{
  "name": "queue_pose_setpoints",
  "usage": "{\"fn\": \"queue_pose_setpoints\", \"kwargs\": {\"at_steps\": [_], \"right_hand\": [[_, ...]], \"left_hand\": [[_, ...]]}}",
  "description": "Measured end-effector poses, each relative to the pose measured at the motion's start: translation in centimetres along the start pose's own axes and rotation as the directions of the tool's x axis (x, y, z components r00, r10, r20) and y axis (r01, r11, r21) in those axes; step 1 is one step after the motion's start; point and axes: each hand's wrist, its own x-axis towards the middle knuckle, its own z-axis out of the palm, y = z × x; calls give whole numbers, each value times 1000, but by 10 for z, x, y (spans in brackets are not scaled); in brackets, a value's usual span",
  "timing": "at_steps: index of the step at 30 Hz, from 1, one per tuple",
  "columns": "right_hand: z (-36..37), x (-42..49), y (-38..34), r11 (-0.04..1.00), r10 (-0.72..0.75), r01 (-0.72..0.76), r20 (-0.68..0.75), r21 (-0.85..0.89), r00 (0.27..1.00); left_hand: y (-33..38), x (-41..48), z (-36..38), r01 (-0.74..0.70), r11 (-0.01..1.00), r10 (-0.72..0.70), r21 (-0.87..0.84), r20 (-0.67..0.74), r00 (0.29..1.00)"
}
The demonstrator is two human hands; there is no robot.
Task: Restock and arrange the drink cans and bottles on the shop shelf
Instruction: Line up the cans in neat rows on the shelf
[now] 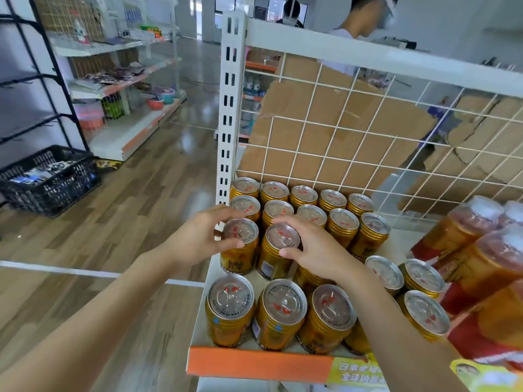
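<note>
Counting the cans (311, 215): you have eighteen silver tops in view on the shelf (396, 244). There are five in the back row, five in the second, the two under your hands, two further right and four along the front. At least two more show only in part beneath your right forearm.
Bottles (467, 230): you can make out at least three, bunched at the right end of the shelf. They are too blurred for a surer count.
Axis: every can stands upright, long axis vertical, lid facing up. The bottles stand cap-up as well.
Left hand (198, 240): you grip the left can (240, 233), the leftmost of the third row, at the shelf's left edge by the post (227, 108). Your thumb is on the near rim and your fingers curl over the far rim.
Right hand (317, 250): you grip the right can (281, 236), just beside the left can, with your thumb at the near rim and your fingers arched over the top.
Materials: the cans are ribbed gold metal cylinders with round silver lids, ring pulls and red marks. The bottles are clear plastic holding amber liquid, with red labels and pale caps.
Shelf fittings: the shelf is white and has an orange price strip (254, 360) along its front edge. One white wire grid (353, 131) forms the back, and brown cardboard (325, 114) sits behind it.
Floor: one black lattice crate (51, 179) sits on wood-look boards, well to your left.
</note>
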Motion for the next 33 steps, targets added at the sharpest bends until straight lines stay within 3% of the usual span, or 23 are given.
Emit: {"fn": "queue_pose_setpoints", "kwargs": {"at_steps": [9,16,24,29,33], "right_hand": [[14,0,-4,991,125,-130,-236,-9,964],[13,-4,0,995,103,-102,-144,19,984],[18,-1,-6,988,151,-152,-254,17,955],[19,-3,-3,994,107,-108,-190,6,976],[18,-3,-3,990,141,-131,-233,58,962]], "left_hand": [[-12,-8,9,63,995,-65,-83,-22,998],[-23,-16,28,201,968,-204,-154,-8,979],[-27,-18,36,218,953,-233,-212,-48,971],[-28,-22,39,205,955,-225,-216,-72,972],[-26,-23,40,242,946,-263,-217,-73,962]]}}
